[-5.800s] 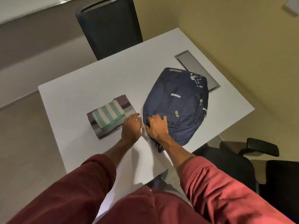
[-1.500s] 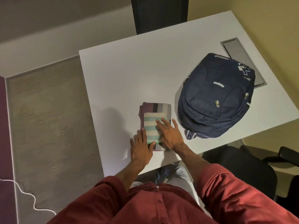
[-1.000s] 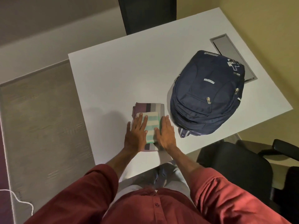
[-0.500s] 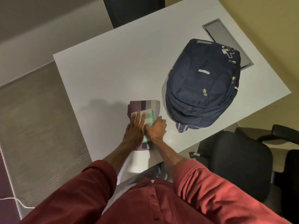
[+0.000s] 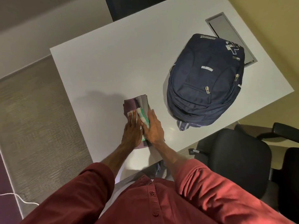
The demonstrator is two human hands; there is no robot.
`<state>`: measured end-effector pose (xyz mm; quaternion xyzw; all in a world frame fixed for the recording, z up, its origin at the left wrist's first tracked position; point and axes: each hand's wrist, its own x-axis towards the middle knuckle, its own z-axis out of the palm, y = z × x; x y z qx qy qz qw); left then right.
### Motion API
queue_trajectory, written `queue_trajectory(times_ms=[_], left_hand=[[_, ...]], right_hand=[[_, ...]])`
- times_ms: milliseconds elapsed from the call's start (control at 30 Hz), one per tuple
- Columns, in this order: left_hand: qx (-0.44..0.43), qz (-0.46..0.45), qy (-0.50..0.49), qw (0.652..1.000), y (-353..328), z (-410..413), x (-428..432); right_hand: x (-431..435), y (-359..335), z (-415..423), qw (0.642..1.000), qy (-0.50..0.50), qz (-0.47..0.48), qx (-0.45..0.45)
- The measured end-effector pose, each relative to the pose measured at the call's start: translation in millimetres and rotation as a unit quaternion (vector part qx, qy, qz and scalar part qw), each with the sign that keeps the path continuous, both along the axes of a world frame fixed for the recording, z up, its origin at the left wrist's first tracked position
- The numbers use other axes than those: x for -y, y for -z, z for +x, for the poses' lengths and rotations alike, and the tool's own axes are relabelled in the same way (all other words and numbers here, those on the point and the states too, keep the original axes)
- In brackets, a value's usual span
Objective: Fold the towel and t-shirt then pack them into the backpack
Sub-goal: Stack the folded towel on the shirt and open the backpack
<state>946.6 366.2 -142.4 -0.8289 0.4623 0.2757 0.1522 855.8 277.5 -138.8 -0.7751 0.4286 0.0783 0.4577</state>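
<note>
A folded purple and grey striped t-shirt [image 5: 131, 104] lies on the white table [image 5: 113, 62] near its front edge. A folded white and green striped towel [image 5: 142, 116] sits on top of it. My left hand [image 5: 131, 129] presses on the stack's left side, fingers over the towel. My right hand [image 5: 154, 126] wraps the stack's right side and turns the t-shirt's right edge up against the towel. The stack is pinched between both hands. A navy backpack [image 5: 205, 81] lies flat to the right, zips shut, apart from the hands.
A grey cable hatch [image 5: 226, 28] is set in the table behind the backpack. A black office chair [image 5: 234, 159] stands at the lower right, and a dark chair [image 5: 129, 7] at the far side. A white cable [image 5: 16, 198] lies on the floor at left.
Both hands moved from the backpack's bottom to the folded stack. Over the last second they closed in on its two sides, and the right edge of the t-shirt rose.
</note>
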Motion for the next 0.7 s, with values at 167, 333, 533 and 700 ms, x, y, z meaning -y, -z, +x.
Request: queue_trajectory(times_ms=[167, 333, 533, 700], left_hand=[[-0.021, -0.018, -0.020, 0.999, -1.4, -3.7, -3.1], [-0.070, -0.190, -0.132, 0.970, -14.4, -1.6, -9.5], [-0.046, -0.316, -0.052, 0.946, -41.3, 23.0, 58.2], [-0.038, -0.254, 0.223, 0.940, -52.5, 23.8, 135.6]], right_hand=[[0.3, -6.2, -0.8, 0.999, -0.012, -0.050, 0.011], [0.7, -12.8, -9.4, 0.999, 0.000, -0.045, 0.026], [7.2, -12.4, -37.4, 0.999, 0.025, -0.030, 0.000], [10.5, -13.5, -57.9, 0.999, 0.046, -0.023, 0.003]])
